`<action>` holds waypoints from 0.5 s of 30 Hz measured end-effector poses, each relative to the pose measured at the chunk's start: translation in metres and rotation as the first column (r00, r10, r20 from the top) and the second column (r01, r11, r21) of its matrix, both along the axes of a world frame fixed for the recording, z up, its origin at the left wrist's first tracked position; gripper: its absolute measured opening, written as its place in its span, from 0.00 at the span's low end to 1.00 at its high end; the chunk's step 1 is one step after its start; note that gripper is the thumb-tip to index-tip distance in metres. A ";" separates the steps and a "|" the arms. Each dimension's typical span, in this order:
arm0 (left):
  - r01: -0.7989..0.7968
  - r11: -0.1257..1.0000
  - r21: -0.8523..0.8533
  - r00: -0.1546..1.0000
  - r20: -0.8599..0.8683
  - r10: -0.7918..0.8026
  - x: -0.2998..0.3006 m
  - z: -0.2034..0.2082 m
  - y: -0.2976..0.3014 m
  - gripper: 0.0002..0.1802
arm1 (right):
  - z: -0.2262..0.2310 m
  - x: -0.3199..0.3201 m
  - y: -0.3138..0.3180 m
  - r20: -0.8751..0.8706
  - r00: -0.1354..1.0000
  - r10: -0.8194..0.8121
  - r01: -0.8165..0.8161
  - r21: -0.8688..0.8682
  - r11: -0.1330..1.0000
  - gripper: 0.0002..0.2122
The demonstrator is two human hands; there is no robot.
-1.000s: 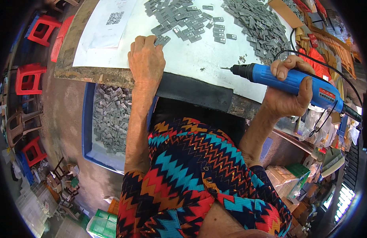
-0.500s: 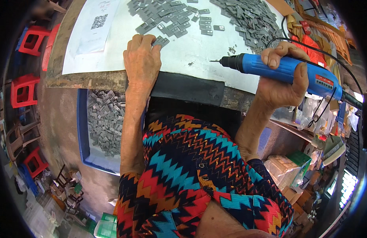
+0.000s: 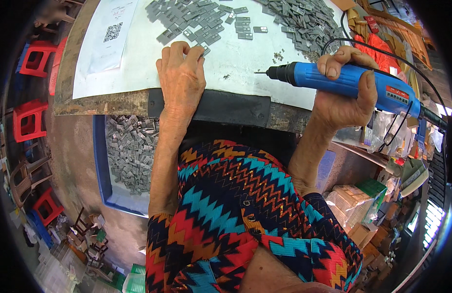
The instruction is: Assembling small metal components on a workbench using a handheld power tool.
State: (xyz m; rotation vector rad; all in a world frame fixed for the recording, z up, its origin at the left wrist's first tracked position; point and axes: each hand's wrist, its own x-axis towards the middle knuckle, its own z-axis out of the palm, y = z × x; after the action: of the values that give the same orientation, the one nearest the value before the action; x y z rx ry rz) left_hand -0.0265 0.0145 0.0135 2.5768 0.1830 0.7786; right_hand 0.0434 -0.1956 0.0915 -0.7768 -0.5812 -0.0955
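Note:
My right hand (image 3: 347, 90) is wrapped round a blue electric screwdriver (image 3: 336, 84). Its thin bit points left above the white sheet, touching no piece. Over the sheet's near part, my left hand (image 3: 181, 73) has its fingers bent and drawn together at a small grey rectangular plastic piece (image 3: 205, 50), mostly hidden by the fingertips. Just beyond it lies a loose spread of similar grey pieces (image 3: 187, 22), with a denser heap (image 3: 304, 24) to the right. Tiny screws (image 3: 278, 56) are scattered near that heap, and a few dark ones (image 3: 226, 76) lie closer to me.
The white sheet (image 3: 153, 73) covers a worn wooden table (image 3: 104, 103). A printed paper (image 3: 106, 44) lies at left. Below the table edge stands a blue bin (image 3: 103, 180) of grey pieces. The screwdriver's black cable (image 3: 421, 73) loops at right. Red stools (image 3: 30, 119) stand at far left.
My left hand has shifted slightly to the right over the sheet, with its fingers still at a grey piece. My right hand keeps the screwdriver raised. The whole view has shifted slightly.

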 end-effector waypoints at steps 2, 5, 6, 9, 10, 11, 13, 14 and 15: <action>0.015 1.000 0.012 1.000 -0.007 -0.015 0.003 -0.002 -0.002 0.09 | 0.000 0.000 -0.003 0.000 1.000 -0.015 0.015 -0.005 1.000 0.12; 0.013 1.000 0.018 1.000 0.013 -0.013 -0.003 0.000 0.003 0.10 | 0.002 -0.002 0.005 -0.018 1.000 0.012 -0.011 0.018 1.000 0.12; 0.017 1.000 0.016 1.000 0.013 -0.017 -0.002 0.000 0.003 0.10 | 0.002 -0.002 0.004 -0.030 0.999 0.012 -0.011 0.026 1.000 0.12; 0.078 0.996 -0.047 0.997 0.033 -0.076 -0.002 -0.001 0.001 0.11 | 0.001 -0.001 0.003 -0.020 1.000 0.020 -0.020 0.025 0.999 0.12; 0.097 0.994 -0.054 0.995 0.036 -0.095 -0.002 -0.001 0.002 0.11 | 0.001 0.000 0.003 -0.020 1.000 0.022 -0.021 0.026 0.999 0.12; 0.114 0.992 -0.060 0.993 0.039 -0.112 -0.003 -0.001 0.002 0.11 | 0.001 0.000 0.004 -0.015 1.000 0.025 -0.025 0.023 0.999 0.12; 0.120 0.990 -0.075 0.992 0.053 -0.116 0.000 -0.001 -0.001 0.10 | 0.000 0.000 0.001 -0.009 1.000 0.011 -0.011 0.014 1.000 0.12; 0.118 0.989 -0.087 0.992 0.065 -0.112 0.001 -0.001 -0.002 0.10 | 0.000 0.000 0.001 -0.017 1.000 0.005 -0.005 0.020 1.000 0.12; 0.123 0.988 -0.089 0.991 0.066 -0.117 0.002 0.000 -0.003 0.10 | 0.000 0.000 0.000 -0.025 1.000 -0.001 0.001 0.025 1.000 0.12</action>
State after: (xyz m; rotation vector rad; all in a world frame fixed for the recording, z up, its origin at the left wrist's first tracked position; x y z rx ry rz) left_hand -0.0242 0.0113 0.0133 2.4486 0.0436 0.7839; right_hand 0.0431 -0.1954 0.0911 -0.7533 -0.5552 -0.0936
